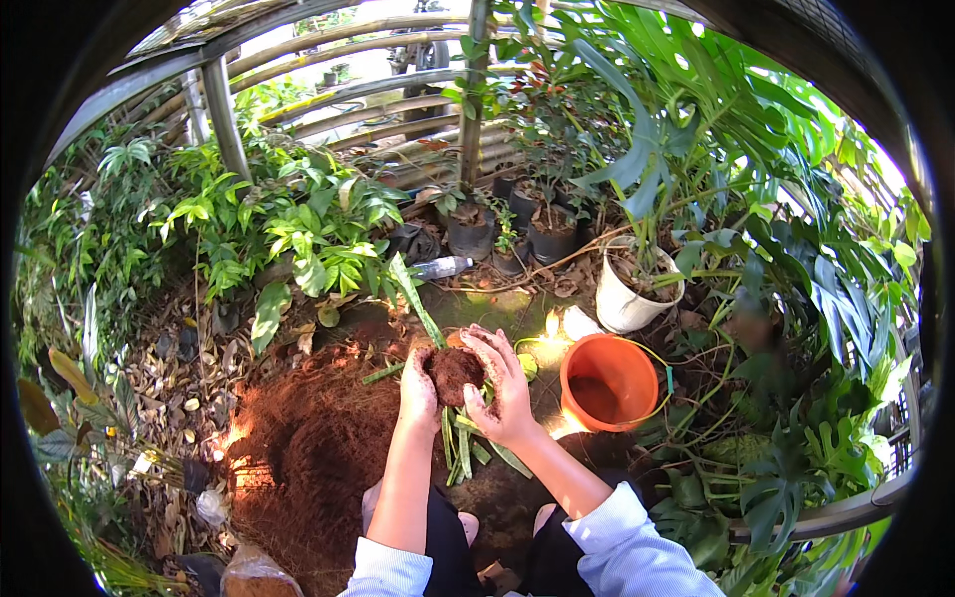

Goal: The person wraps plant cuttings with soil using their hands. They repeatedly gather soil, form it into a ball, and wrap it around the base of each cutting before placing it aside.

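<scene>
Between my cupped hands is a clump of brown coir-like fibre (455,375), with a long green leaf cutting (418,300) sticking up from it. My left hand (419,389) presses the clump from the left side. On its right, my right hand (498,384) curls round with the fingers bent and fibre crumbs stuck to the skin. Several cut green leaf pieces (464,450) lie on the ground beneath my hands. A wide heap of loose brown fibre (321,440) spreads to the left.
An orange bucket (608,382) stands right of my hands, a white pot (634,298) behind it. A plastic bottle (442,268) lies near black pots (471,235) by the bamboo fence (358,82). Large-leaved plants (783,283) crowd the right; a plastic bag (260,574) sits lower left.
</scene>
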